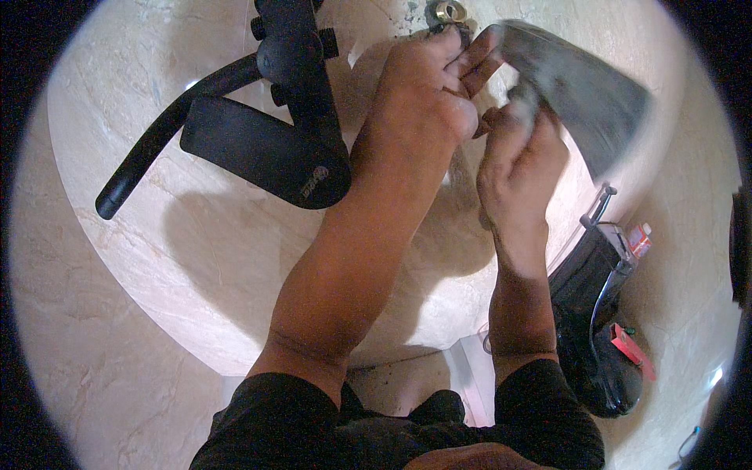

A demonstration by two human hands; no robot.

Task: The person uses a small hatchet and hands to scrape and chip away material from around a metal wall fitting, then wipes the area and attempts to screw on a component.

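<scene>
My left hand [439, 78] reaches to the far middle of a pale round tabletop [235, 313], its fingers bent at the narrow end of a dark grey, wedge-shaped flat piece [583, 98]. Motion smears this piece, so its exact kind is unclear. Closed on its near edge is my right hand [523, 160], knuckles up. Just beyond my left fingers lies a brass-coloured ring [450, 11] with a dark part beside it. Left of my left forearm is a black jointed bracket [270, 153] with a tubular bar and side knobs.
At the right, a glossy black curved thing [599, 345] bears a metal tool [601, 205], a red flat piece [630, 352] and a small red-and-white tube [640, 239]. Dark crumbs are scattered near the brass ring. A white edge [470, 372] shows between my forearms.
</scene>
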